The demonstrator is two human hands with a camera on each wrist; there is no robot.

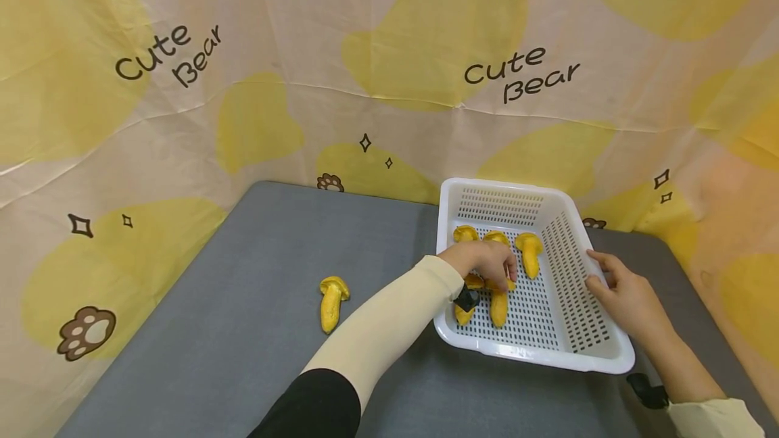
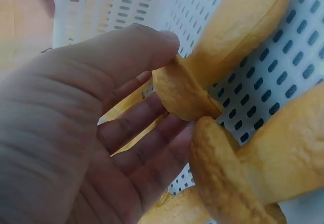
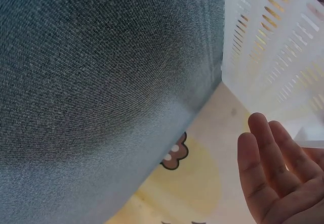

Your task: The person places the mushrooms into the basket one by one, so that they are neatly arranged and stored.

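The white perforated basket [image 1: 487, 345] holds several yellow toy mushrooms, lying in two rows. My left hand [image 1: 487, 262] reaches down into it and pinches the cap of the front middle mushroom [image 1: 499, 309]. In the left wrist view its thumb lies on that cap [image 2: 179, 90], with the other fingers bent beneath. Beside it lies another mushroom [image 2: 228, 176], its cap close to those fingers. My right hand [image 1: 633, 303] touches the right rim of the basket, fingers fairly straight; the right wrist view shows them [image 3: 276, 163] along the outer wall.
One more yellow mushroom [image 1: 331, 303] lies on the grey table [image 1: 255, 276], left of the left forearm. Another mushroom [image 1: 530, 254] sits at the back right inside the basket. A patterned cloth [image 1: 395, 53] rises behind the table.
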